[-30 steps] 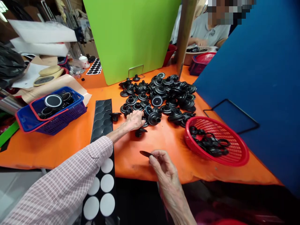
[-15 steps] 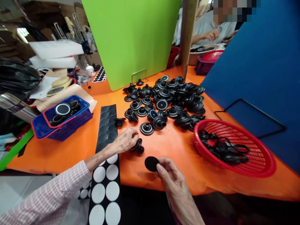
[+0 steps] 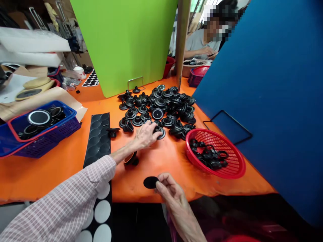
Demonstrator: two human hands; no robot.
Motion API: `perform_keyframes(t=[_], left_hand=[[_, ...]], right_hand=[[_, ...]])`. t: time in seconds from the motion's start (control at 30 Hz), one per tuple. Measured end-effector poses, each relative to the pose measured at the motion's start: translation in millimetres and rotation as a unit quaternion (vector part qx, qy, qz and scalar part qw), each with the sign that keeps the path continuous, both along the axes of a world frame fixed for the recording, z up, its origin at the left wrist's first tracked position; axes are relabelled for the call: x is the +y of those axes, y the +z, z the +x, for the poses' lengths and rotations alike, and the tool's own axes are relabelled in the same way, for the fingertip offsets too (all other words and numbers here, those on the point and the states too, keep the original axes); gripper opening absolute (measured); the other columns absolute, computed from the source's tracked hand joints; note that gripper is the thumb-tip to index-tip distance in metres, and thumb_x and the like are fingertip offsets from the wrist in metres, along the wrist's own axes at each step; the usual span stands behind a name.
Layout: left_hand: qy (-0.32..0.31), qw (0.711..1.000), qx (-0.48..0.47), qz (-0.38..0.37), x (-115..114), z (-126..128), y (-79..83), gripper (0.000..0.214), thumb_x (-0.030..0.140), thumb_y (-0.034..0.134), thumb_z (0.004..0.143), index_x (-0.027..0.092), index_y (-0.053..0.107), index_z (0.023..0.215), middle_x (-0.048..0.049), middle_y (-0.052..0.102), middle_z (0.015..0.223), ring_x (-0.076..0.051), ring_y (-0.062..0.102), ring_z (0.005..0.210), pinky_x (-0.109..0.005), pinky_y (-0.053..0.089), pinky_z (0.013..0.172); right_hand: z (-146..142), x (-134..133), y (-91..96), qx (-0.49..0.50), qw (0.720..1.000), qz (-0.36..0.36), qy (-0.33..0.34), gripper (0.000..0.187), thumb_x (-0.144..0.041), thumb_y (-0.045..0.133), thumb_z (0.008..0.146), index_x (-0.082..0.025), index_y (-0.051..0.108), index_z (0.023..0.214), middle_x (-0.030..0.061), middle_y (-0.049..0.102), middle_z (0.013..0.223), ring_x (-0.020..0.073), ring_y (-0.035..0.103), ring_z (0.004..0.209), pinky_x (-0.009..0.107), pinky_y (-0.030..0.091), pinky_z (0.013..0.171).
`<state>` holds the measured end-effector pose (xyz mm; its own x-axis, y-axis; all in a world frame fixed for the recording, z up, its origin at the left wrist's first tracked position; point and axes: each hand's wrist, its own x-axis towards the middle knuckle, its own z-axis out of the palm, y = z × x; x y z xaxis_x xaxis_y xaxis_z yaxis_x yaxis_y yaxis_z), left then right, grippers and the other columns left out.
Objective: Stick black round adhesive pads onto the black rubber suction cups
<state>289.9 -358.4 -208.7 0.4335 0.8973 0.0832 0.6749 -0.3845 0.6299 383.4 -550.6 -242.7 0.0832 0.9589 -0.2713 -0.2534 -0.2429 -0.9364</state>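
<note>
My left hand [image 3: 146,135] reaches to the near edge of a heap of black round stepped parts [image 3: 174,104] with short stems. Its fingers are closed around one black round part [image 3: 160,133], largely covered by them. Between thumb and fingertips, my right hand [image 3: 173,193] pinches a thin flat black disc [image 3: 150,182] above the table's front edge. Below my left wrist another black round part [image 3: 131,159] lies tilted on the orange table. Under my left forearm runs a black strip [image 3: 97,139] with rows of round pieces, white circles showing at its near end.
A red basket [image 3: 239,161] holding black ring-like parts stands on the right. At left is a blue basket [image 3: 50,141] with round parts. A green panel [image 3: 123,43] and a blue panel [image 3: 252,84] border the orange table [image 3: 174,164]. Another person [image 3: 202,43] sits beyond.
My left hand has moved forward and right, from beside the lone part to one at the heap's edge. My right hand still holds the disc. The view has swung right.
</note>
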Motion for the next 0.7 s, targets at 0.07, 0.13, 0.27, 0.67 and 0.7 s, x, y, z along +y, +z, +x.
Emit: perform_keyframes(t=[0.07, 0.13, 0.27, 0.67, 0.7], left_hand=[[-0.006, 0.977, -0.157, -0.142, 5.4, -14.6, 13.9, 0.024, 0.036, 0.054, 0.089, 0.015, 0.059, 0.1, -0.0092, 0.06, 0.105, -0.021, 0.06, 0.095, -0.037, 0.048, 0.088], [-0.013, 0.9, -0.317, -0.297, 3.3, -33.2, 29.0, 0.023, 0.037, 0.052, 0.09, 0.018, 0.055, 0.103, -0.0054, 0.062, 0.097, -0.017, 0.062, 0.084, -0.034, 0.051, 0.079], [0.038, 0.771, -0.461, -0.437, -24.0, -71.5, 49.3, 0.022, 0.037, 0.05, 0.092, 0.02, 0.053, 0.105, -0.0061, 0.065, 0.095, -0.016, 0.065, 0.076, -0.029, 0.05, 0.07], [0.105, 0.779, -0.463, -0.41, -116.3, -121.1, 33.5, 0.036, 0.019, 0.072, 0.074, 0.016, 0.062, 0.108, -0.0102, 0.065, 0.115, -0.022, 0.066, 0.098, -0.035, 0.056, 0.081], [0.102, 0.774, -0.469, -0.414, -119.2, -122.8, 31.2, 0.038, 0.018, 0.073, 0.073, 0.017, 0.063, 0.11, -0.0104, 0.063, 0.12, -0.024, 0.064, 0.102, -0.036, 0.056, 0.084]], right_hand=[[2.2, 0.6, 3.6, 0.035, 0.999, 0.0, -0.034, 0.029, -0.048, 0.071, 0.077, -0.022, 0.06, 0.082, -0.0017, 0.053, 0.077, 0.0123, 0.049, 0.07, 0.023, 0.041, 0.069], [4.5, 2.5, 6.2, 0.04, 0.998, 0.015, -0.054, 0.028, -0.047, 0.072, 0.075, -0.023, 0.06, 0.082, -0.0011, 0.053, 0.08, 0.0127, 0.048, 0.071, 0.023, 0.041, 0.067], [7.7, 9.3, 11.6, -0.019, 0.994, 0.046, -0.095, 0.028, -0.046, 0.074, 0.073, -0.023, 0.059, 0.077, 0.0017, 0.055, 0.094, 0.0142, 0.048, 0.076, 0.023, 0.041, 0.065], [-44.6, 37.2, 31.7, 0.037, 0.996, 0.068, -0.052, 0.028, -0.046, 0.074, 0.073, -0.02, 0.064, 0.075, 0.004, 0.056, 0.102, 0.0176, 0.054, 0.096, 0.03, 0.044, 0.088], [-50.8, 38.6, 30.1, 0.038, 0.995, 0.066, -0.061, 0.028, -0.046, 0.073, 0.073, -0.02, 0.064, 0.075, 0.0046, 0.056, 0.105, 0.0187, 0.054, 0.099, 0.032, 0.043, 0.09]])
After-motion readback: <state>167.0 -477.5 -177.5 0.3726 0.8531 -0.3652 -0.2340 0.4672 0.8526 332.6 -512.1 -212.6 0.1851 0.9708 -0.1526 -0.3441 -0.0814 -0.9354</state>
